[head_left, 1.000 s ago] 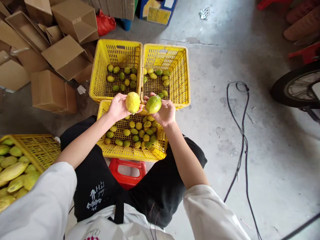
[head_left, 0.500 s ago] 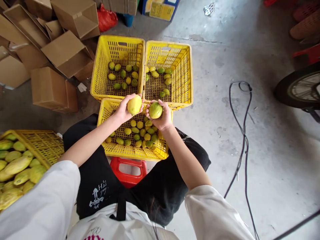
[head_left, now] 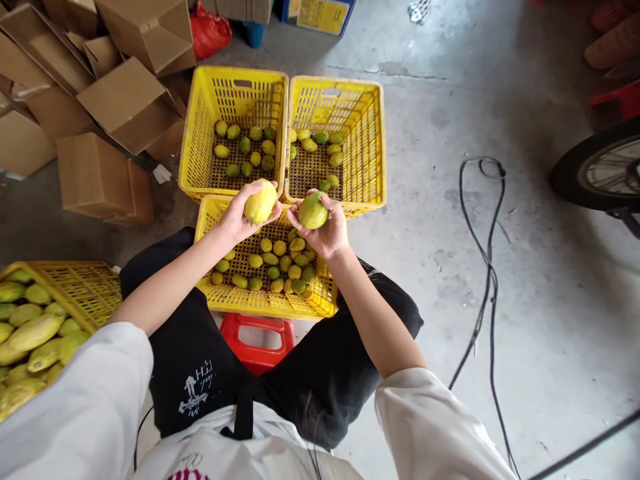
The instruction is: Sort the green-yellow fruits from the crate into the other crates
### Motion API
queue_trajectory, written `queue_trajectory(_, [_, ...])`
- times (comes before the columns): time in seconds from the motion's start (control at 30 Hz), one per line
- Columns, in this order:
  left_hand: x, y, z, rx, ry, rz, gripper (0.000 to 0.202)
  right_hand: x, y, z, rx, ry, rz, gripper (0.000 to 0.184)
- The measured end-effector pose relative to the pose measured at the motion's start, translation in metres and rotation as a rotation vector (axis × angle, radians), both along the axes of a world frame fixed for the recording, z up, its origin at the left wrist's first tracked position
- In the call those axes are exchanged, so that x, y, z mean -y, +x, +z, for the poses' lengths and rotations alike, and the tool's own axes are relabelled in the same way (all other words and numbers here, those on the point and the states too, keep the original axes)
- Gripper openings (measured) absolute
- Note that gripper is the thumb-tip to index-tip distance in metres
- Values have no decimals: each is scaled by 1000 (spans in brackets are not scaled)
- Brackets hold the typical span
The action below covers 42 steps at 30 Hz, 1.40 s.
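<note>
Yellow lemon-like fruit [head_left: 261,203] sits gripped in the left hand [head_left: 240,215], at 2 o'clock from its palm; its long axis points from 7 to 1 o'clock. Greener lemon-like fruit [head_left: 313,211] sits gripped in the right hand [head_left: 335,231], at 10 o'clock from its palm; its axis tilts roughly likewise; a yellow crate [head_left: 270,307] stands at 6 o'clock.
</note>
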<state>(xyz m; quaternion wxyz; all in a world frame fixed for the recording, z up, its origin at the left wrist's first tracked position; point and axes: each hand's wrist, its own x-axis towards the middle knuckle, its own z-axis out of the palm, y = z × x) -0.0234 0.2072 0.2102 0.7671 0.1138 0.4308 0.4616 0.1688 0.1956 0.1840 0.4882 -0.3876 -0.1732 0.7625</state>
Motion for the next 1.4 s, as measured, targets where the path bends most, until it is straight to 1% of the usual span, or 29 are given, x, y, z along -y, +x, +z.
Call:
queue_trajectory(0.07, [1, 2, -2, 1, 3, -31, 33, -1, 0, -3, -24, -8, 3, 36])
queue_trajectory(0.17, [1, 3, -4, -18, 3, -63, 35, -2, 1, -1, -22, -24, 18, 36])
queue_trajectory(0.33, [-2, 2, 0, -38, -20, -46, 38, -3, 4, 8, -70, -5, 18, 39])
queue_trajectory(0.4, [-2, 1, 2, -19, -21, -30, 38, -4, 4, 8, -86, -2, 16, 39])
queue_trajectory(0.47, [-2, 2, 1, 14, -12, -12, 36, -5, 5, 5, -85, 13, 13, 38])
queue_trajectory(0.57, [-3, 3, -1, 57, -5, 2, 33, -6, 7, -4, -85, 47, 2, 40])
queue_trajectory(0.67, [-2, 5, -4, 78, -31, 20, 32, -7, 8, -15, -132, 68, -3, 44])
queue_trajectory(0.77, [-1, 6, -5, 81, -49, 45, 28, -8, 8, -21, -190, 69, -2, 42])
queue_trajectory(0.9, [-1, 5, -3, 82, -51, 23, 25, -9, 8, -20, -202, 37, -37, 35])
queue_trajectory(1.03, [-1, 3, 0, 124, -47, 39, 32, -10, 11, -14, -220, 22, -68, 34])
queue_trajectory(1.17, [0, 3, 1, 158, -52, 62, 38, -10, 13, -12, -294, 67, -29, 37])
queue_trajectory(1.27, [0, 5, 1, 165, -47, 66, 37, -11, 12, -15, -255, 80, 4, 35])
queue_trajectory(1.4, [-1, 7, 2, 141, -68, 66, 34, -10, 12, -19, -211, 80, 57, 41])
